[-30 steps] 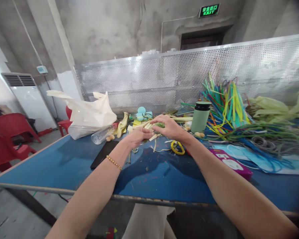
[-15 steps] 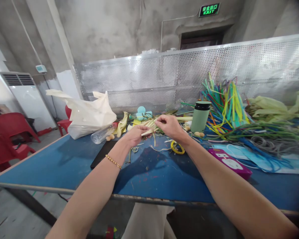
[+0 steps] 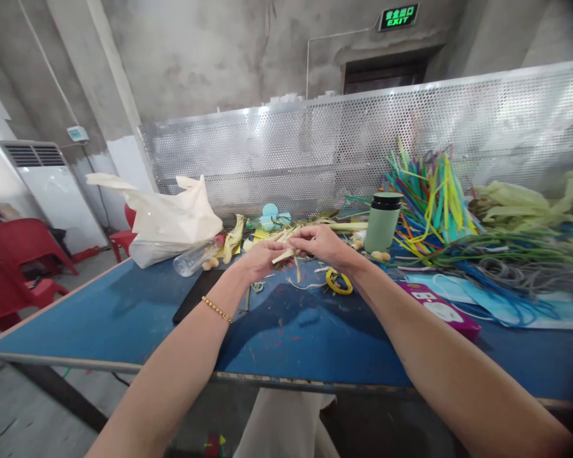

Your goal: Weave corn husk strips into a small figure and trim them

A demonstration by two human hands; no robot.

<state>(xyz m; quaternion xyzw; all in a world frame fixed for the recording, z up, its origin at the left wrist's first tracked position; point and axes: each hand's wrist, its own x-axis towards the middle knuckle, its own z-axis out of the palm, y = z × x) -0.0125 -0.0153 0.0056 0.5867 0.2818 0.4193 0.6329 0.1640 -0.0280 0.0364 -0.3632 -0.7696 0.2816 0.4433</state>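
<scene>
Pale strips that look like dried corn husk are pinched between the fingers of my left hand, above the middle of the blue table. My right hand meets it from the right, thumb and fingers closed on the same husk strips. One thin end hangs down below the fingers. Behind both hands lies a heap of loose husk and stalks. Just below my right wrist sits a yellow ring, perhaps a roll of tape. The inner fingertips are partly hidden.
Left on the blue table are a white plastic bag, a clear bottle and a black flat object. To the right stand a green cup, colourful pipe cleaners and a purple box. A perforated metal panel runs behind.
My right hand has moved slightly left and down, closer to my left hand. The left hand keeps its hold on the husk. The view has shifted a little.
</scene>
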